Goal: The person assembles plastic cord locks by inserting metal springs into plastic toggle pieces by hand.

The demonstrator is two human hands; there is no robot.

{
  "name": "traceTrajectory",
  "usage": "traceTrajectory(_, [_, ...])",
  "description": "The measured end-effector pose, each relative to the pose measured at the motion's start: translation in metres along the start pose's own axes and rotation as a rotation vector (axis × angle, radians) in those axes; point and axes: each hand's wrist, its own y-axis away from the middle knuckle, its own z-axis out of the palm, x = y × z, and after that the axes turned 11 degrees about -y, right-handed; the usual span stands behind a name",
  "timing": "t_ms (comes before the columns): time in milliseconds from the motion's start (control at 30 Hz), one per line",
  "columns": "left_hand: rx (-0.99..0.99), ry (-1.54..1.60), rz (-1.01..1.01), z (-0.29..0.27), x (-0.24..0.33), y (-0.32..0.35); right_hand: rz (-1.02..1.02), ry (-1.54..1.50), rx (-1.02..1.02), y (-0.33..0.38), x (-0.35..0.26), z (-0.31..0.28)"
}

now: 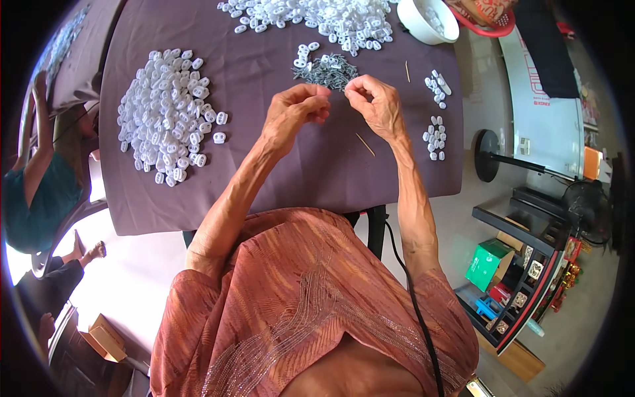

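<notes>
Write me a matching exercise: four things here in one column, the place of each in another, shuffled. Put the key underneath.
Things
1. The heap of dark grey pieces
2. The white bowl
3. The nearer large pile of white pieces
4. The nearer tan stick

Places
A. On the left part of the table
B. On the near side of the right hand, to the left of the right forearm
C. Just beyond the fingertips of both hands
D. Toward the table's far right corner

Pairs: 1-C, 2-D, 3-A, 4-B
</notes>
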Motion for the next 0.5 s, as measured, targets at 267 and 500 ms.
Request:
traceTrajectory(267, [-0.1, 0.128, -0.067, 0.003, 0.013, 0.001, -0.35, 0.366, -0.155, -0.006, -0.04, 0.002])
traceTrajectory(500, [-0.138, 0.26, -0.028, 0.006, 0.025, 0.005, -0.164, -0.023, 0.005, 0.001, -0.041, 0.009])
